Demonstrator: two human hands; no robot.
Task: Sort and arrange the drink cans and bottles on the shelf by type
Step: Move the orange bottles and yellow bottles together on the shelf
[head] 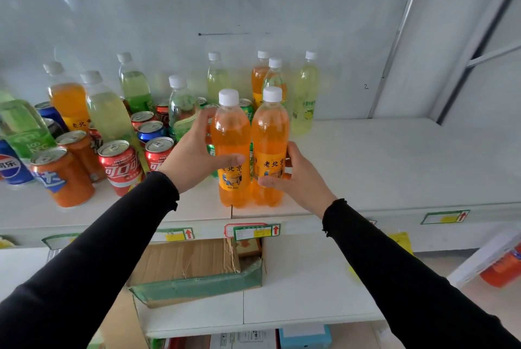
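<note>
**Orange bottles held side by side**

Orange drink fills two bottles that stand upright near the front edge of the white shelf (380, 168), touching each other. The left hand (194, 156) wraps its fingers and thumb round the left bottle (231, 148). The right hand (298, 176) grips the right bottle (270, 145) low down, with its thumb on the label. Both arms wear black sleeves.

Behind them stand more bottles, some orange and some pale green (306, 94). To the left sit many cans: red ones (121, 165), blue ones (150, 131) and an orange one (60, 176), all mixed up. Below the shelf lies an open cardboard box (194, 267) with green tape.
</note>
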